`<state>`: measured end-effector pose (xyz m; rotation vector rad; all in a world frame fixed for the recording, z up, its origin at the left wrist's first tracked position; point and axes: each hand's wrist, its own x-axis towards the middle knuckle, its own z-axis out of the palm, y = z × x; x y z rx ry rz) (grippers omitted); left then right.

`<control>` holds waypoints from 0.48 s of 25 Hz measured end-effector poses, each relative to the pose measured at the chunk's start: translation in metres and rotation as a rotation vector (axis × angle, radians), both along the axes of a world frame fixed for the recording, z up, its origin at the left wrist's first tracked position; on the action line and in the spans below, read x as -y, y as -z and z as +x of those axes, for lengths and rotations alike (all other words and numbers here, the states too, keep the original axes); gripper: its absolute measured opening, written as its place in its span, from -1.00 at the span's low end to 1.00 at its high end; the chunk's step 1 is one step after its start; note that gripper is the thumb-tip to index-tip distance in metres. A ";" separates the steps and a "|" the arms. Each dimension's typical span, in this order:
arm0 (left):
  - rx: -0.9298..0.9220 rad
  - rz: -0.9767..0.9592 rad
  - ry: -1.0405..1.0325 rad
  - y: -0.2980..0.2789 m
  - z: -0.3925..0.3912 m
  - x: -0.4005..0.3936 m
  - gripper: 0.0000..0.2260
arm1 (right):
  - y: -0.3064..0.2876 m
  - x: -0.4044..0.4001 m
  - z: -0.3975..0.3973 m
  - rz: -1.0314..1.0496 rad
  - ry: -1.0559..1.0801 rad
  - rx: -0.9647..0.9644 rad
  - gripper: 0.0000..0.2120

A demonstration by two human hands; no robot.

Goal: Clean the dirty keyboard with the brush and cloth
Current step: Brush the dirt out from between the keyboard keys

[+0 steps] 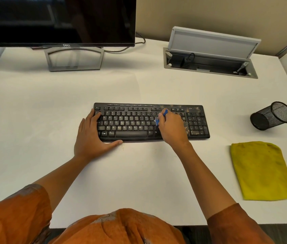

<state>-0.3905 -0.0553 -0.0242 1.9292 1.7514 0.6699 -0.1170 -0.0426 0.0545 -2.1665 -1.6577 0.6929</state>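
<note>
Black keyboard (151,121) flat on the white surface (33,111), between and under both hands, speckled with dirt toward its right end. Left hand (91,136) open and spread, fingers over the keyboard's left edge, thumb along its front edge. Right hand (171,128) curled round a blue brush (162,117), pale bristles down on the keys just left of the knuckles. Yellow cloth (260,170) lying flat well right of the right hand, a tipped mesh pen cup (272,115) beyond it.
</note>
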 end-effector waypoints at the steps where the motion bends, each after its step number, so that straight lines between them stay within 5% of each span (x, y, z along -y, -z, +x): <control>1: -0.002 -0.003 -0.001 0.000 0.000 0.000 0.08 | -0.002 0.000 -0.001 -0.016 -0.023 0.063 -0.68; 12: -0.004 0.017 0.002 -0.002 0.001 0.001 0.07 | -0.008 -0.013 -0.003 -0.008 -0.028 0.040 -0.63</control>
